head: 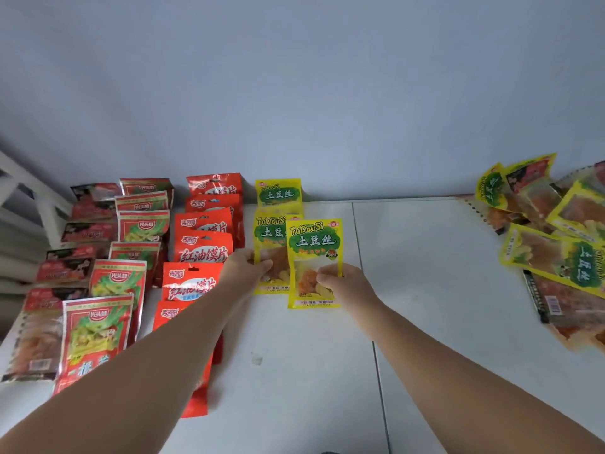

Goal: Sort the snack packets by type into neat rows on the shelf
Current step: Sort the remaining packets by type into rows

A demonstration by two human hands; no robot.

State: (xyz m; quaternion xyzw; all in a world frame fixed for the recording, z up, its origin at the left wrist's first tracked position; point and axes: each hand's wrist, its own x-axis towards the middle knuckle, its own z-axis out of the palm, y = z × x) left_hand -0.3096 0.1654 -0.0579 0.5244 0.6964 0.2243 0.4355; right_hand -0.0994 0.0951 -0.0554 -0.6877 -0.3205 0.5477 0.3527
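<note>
Red foil packet rows [203, 250] lay sorted; left grip [248, 267] pinched one yellow plastic packet [270, 234], right grip [340, 281] the nearer yellow packet [314, 244]; a jumbled heap [556, 231] awaited.

Yellow packets [314, 244]: three in row, centre of frame. Orange-red packets [203, 250]: six visible, left of centre. Red-and-green packets [118, 283]: six, further left. Dark-red packets [88, 231]: about six, far left. Mixed heap [556, 250], right edge: count unclear.
</note>
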